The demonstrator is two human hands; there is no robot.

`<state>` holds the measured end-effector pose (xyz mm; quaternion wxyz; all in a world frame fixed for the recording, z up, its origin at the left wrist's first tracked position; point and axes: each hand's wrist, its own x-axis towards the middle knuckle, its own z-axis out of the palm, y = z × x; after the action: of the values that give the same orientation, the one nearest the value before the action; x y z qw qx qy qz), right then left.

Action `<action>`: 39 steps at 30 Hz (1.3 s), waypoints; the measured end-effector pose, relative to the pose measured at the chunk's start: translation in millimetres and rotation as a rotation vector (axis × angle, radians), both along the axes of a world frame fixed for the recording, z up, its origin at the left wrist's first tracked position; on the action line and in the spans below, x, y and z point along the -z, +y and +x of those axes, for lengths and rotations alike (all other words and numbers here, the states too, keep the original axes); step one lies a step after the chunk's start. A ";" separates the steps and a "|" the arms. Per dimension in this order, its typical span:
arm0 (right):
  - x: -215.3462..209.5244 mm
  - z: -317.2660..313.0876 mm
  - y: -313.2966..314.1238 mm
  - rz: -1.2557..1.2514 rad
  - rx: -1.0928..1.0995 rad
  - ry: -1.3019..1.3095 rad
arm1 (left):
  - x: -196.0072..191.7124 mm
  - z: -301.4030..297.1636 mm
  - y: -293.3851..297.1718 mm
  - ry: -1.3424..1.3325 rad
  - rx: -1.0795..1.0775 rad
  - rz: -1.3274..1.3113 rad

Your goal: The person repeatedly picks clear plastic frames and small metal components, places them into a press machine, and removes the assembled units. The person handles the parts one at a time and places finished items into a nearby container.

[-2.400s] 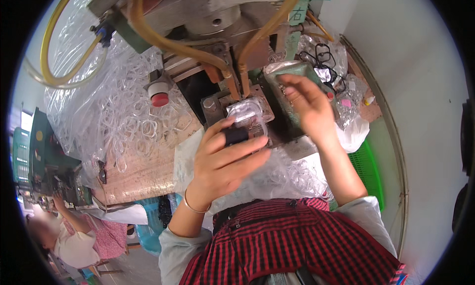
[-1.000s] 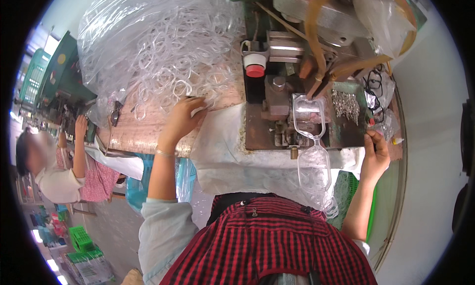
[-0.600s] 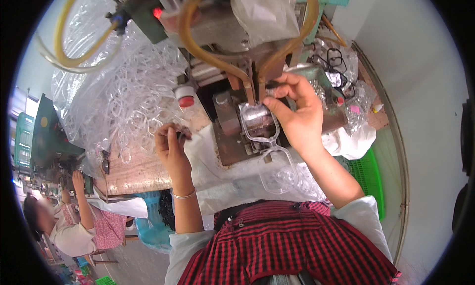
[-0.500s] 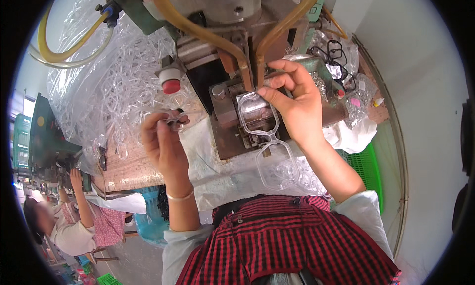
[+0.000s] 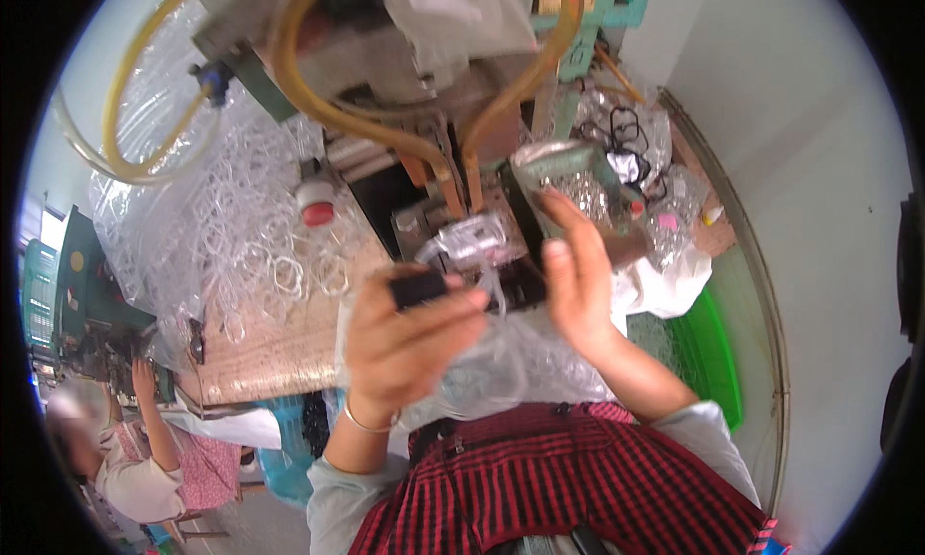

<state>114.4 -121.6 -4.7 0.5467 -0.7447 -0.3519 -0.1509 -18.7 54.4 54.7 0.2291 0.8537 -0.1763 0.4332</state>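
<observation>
Under the machine's two amber hoses, a clear plastic spectacle frame (image 5: 498, 290) lies blurred across the metal fixture (image 5: 511, 235) and hangs over its near edge. My left hand (image 5: 400, 348), smeared by motion, is closed with its fingertips at the frame. Against its index finger sits a black rectangular piece (image 5: 417, 289); whether it is worn or held I cannot tell. My right hand (image 5: 583, 285) is apart from the frame, fingers stretched out and holding nothing. It is beside a metal tray (image 5: 624, 239) of small shiny parts.
A heap of clear frames (image 5: 284, 256) spills from a plastic bag onto the wooden table (image 5: 260, 362). A red button (image 5: 315, 211) juts out left of the fixture. A green basket (image 5: 718, 348) stands at the right. Another person (image 5: 145, 459) works at the far left.
My left hand has moved right and nearer to the fixture. My right hand has let go of the spectacle frame and opened. The view has shifted slightly.
</observation>
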 end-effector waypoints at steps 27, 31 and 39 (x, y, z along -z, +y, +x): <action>47.5 54.9 -58.5 -0.256 0.259 0.139 | 69.7 -33.9 30.6 -0.129 -0.618 -0.335; 25.7 53.9 -38.6 -0.293 0.196 0.003 | 48.5 11.4 109.4 0.126 -0.728 -0.107; 41.3 53.8 -51.1 -0.316 0.327 0.064 | 126.6 50.2 164.5 0.697 -0.859 0.237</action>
<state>168.2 -172.7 -46.0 0.4025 -0.8725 -0.2282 -0.1571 31.5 218.9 -71.9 -0.0204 0.9612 0.2257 0.1572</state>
